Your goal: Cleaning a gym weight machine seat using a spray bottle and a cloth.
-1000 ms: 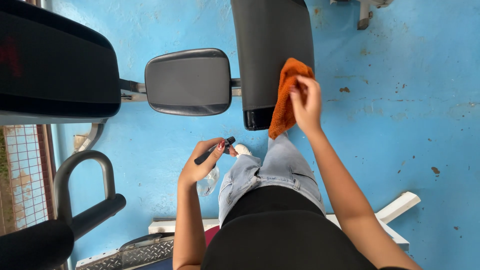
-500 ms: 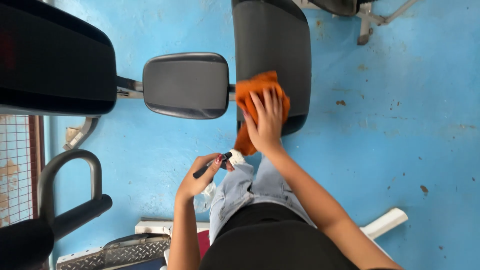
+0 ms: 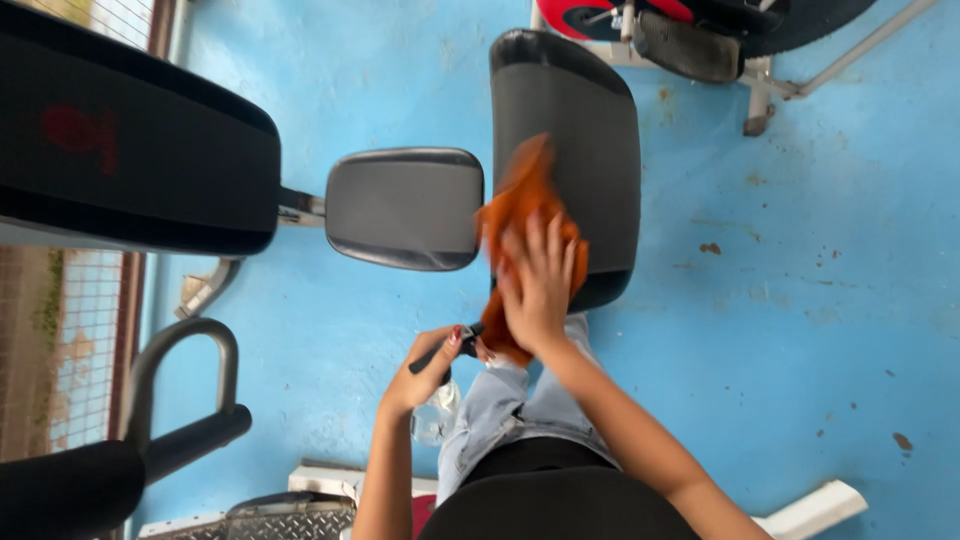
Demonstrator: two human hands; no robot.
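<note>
Orange cloth (image 3: 520, 215) lies just above the middle of the head view, spread over the lower left part of a long black bench pad (image 3: 590, 130) that runs up toward the top of the frame. The right hand (image 3: 540, 285) presses flat on the cloth with fingers spread, so it pins the cloth rather than pinching it; the cloth's upper end is blurred and seems to flap free. The left hand (image 3: 425, 370), below and left of centre, is closed around the dark trigger head of a clear spray bottle (image 3: 437, 415) that hangs beside the knee in pale jeans. Left of the cloth sits a smaller square black pad (image 3: 405, 208), and a large black pad (image 3: 130, 150) fills the upper left. As a judgement: with only a flat palm on it, the cloth could bunch up or slide off the pad's curved lower edge onto the blue floor (image 3: 800, 300). The bottle, held by its head alone, looks liable to tilt, slip or drip onto the jeans or floor.
</note>
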